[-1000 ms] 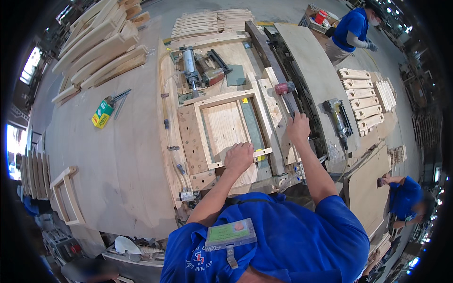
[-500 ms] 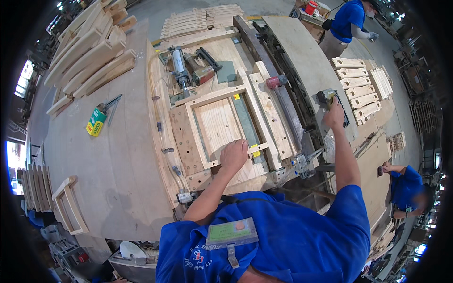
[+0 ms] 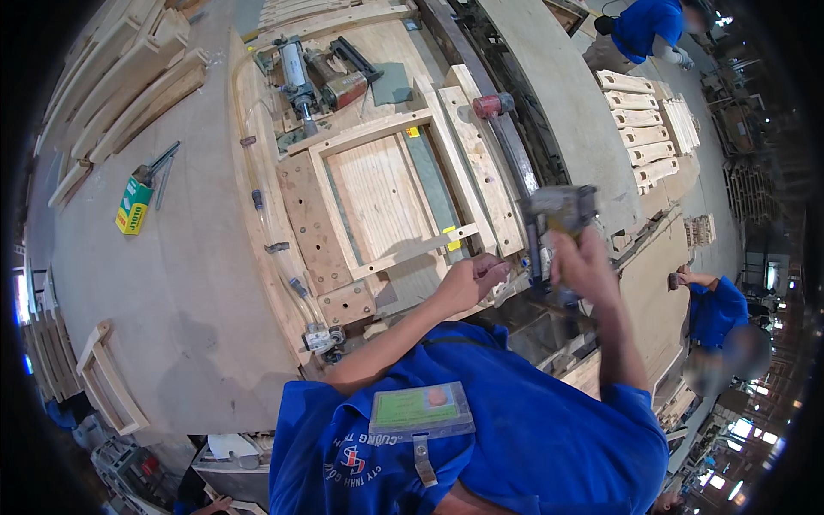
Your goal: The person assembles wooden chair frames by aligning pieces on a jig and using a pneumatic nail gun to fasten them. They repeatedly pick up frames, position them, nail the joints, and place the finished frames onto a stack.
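My right hand (image 3: 584, 266) is wrapped round the grip of a nail gun (image 3: 562, 206), blurred by motion, raised right of the jig. A rectangular wooden frame (image 3: 416, 251) lies in the jig, and its near rail has one end close to my left hand (image 3: 472, 281). The left fingers are curled together just off that corner; whatever they hold, if anything, is hidden. Beyond the frame rest an air cylinder (image 3: 296, 77) and a second nail gun (image 3: 345, 88). A red-headed mallet (image 3: 492, 106) sits on the jig's right side.
A green and yellow box (image 3: 133, 206) lies on the left board, with a small wooden frame (image 3: 112, 378) nearer me. Curved wooden parts (image 3: 129, 94) are stacked far left; slotted slats (image 3: 639, 135) lie right. Two co-workers in blue (image 3: 635, 30) (image 3: 719, 313) stand on the right.
My right hand has lifted the nail gun off the right-hand board and brought it nearer. My left hand has slid right, off the frame's near rail. The view has shifted.
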`<state>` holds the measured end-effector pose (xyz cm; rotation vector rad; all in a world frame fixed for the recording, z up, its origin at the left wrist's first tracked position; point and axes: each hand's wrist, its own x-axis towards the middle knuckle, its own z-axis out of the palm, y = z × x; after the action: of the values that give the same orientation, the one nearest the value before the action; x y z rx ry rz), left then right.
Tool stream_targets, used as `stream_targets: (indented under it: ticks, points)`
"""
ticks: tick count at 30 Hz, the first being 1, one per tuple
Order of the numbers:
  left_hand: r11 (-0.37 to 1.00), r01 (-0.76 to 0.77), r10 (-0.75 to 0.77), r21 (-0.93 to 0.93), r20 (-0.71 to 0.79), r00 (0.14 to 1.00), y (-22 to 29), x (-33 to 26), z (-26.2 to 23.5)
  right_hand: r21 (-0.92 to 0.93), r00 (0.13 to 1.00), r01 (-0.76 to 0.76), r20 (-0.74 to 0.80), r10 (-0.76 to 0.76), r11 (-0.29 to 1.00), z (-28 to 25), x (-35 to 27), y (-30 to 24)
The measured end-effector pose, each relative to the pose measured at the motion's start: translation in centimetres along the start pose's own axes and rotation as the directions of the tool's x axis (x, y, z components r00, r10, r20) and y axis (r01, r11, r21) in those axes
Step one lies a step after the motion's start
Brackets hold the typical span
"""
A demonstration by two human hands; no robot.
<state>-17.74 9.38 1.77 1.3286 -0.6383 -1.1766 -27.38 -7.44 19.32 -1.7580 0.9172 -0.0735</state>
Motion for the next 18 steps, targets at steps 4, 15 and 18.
stream_targets:
  ticks: [4, 15, 18]
  points:
    - [0.987, 0.102, -0.102, 0.122, -0.006, 0.995, -1.0, 1.9, 0.8, -0.208, 0.999, -0.013, 0.049, 0.023, 0.978, 5.1, 1.1, 5.3]
    - [0.959, 0.192, -0.174, 0.209, -0.102, 0.979, -2.2, 2.6, 0.4, -0.387, 0.998, 0.055, 0.057, -0.036, 0.92, 6.8, 2.9, 7.6]
    - [0.974, 0.132, -0.111, 0.185, -0.121, 0.986, -2.8, 2.5, 0.5, -0.456, 0.989, 0.148, 0.079, -0.127, 0.878, 7.0, 2.8, 7.0]
